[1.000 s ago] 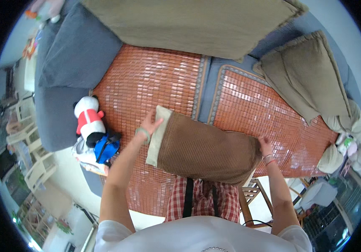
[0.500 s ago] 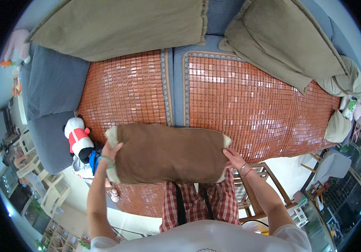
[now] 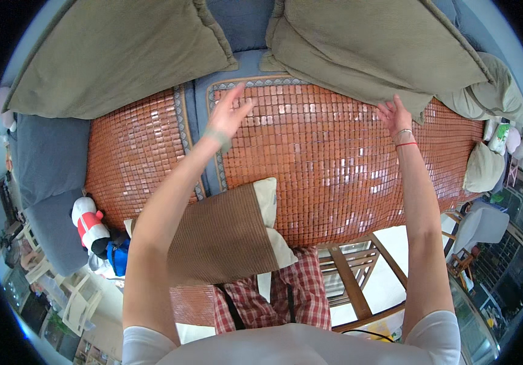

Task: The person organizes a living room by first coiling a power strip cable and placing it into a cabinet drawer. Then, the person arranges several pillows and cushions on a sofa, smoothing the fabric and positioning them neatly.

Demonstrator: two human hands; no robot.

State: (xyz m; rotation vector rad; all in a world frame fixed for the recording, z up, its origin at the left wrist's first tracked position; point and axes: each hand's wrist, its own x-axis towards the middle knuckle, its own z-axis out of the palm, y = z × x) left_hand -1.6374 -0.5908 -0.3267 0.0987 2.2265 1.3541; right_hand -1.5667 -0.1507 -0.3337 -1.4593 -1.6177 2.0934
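Note:
Both my arms stretch forward over a sofa seat covered with a reddish-brown tile mat (image 3: 310, 176). My left hand (image 3: 230, 115) is above the mat's patterned border, fingers apart and nothing in them. Close to the lower edge of a big olive cushion (image 3: 371, 48), my right hand (image 3: 395, 115) has its fingers apart, holding nothing. Whether its fingertips touch the cushion I cannot tell. A brown pillow with cream ends (image 3: 225, 234) lies tilted at the seat's front, by my legs, partly hidden behind my left forearm.
Another large olive cushion (image 3: 127, 55) leans on the backrest at left. A panda plush in red and white (image 3: 90, 225) sits by the grey-blue armrest (image 3: 54, 164). A wooden chair (image 3: 349, 277) stands near my right leg; a small beige cushion (image 3: 483, 167) is at far right.
Both hands have let go of the brown pillow and reached forward toward the backrest. The pillow now lies tilted, farther left in view. The view has shifted to the right.

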